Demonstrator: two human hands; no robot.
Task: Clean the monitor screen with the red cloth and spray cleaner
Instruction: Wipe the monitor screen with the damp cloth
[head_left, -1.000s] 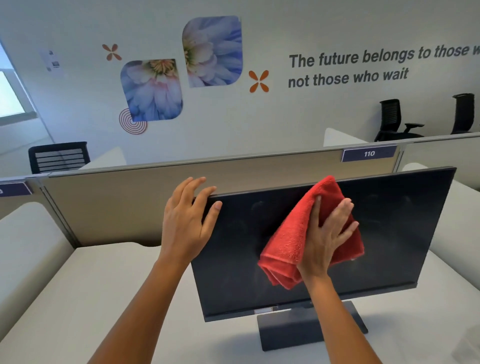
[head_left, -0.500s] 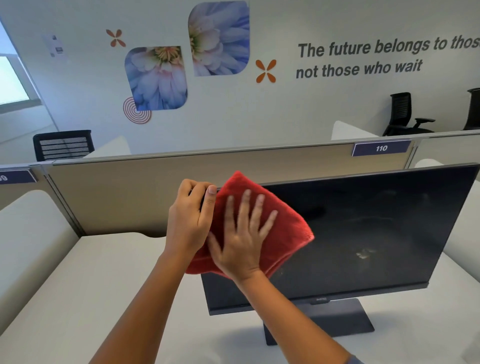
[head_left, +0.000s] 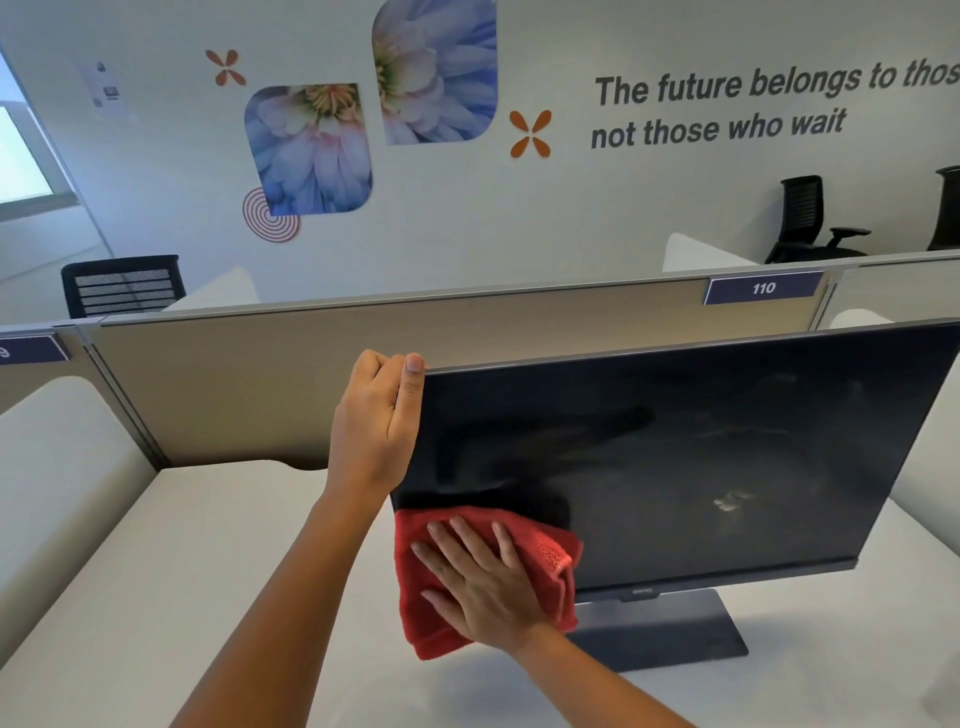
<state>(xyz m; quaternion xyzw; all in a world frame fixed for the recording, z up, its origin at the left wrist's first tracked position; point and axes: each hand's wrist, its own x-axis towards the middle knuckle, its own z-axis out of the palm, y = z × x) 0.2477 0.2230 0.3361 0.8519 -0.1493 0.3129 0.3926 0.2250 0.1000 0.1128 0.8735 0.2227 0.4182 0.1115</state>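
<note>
A dark monitor (head_left: 727, 457) stands on a grey base on the white desk, its screen off and faintly smeared. My left hand (head_left: 376, 421) grips the monitor's upper left corner, thumb on the front edge. My right hand (head_left: 478, 582) lies flat, fingers spread, pressing a folded red cloth (head_left: 550, 551) against the screen's lower left corner. The cloth hangs below the bottom bezel. No spray cleaner is in view.
A beige partition (head_left: 234, 395) with a "110" label (head_left: 763, 287) runs behind the monitor. The white desk (head_left: 182, 571) extends left and front. Black office chairs (head_left: 810, 218) stand by the far wall, and another chair (head_left: 122, 285) stands at the left.
My right hand has wiped the cloth from the screen's upper middle to its upper left, then down to the lower left corner. My left hand has closed tighter on the corner.
</note>
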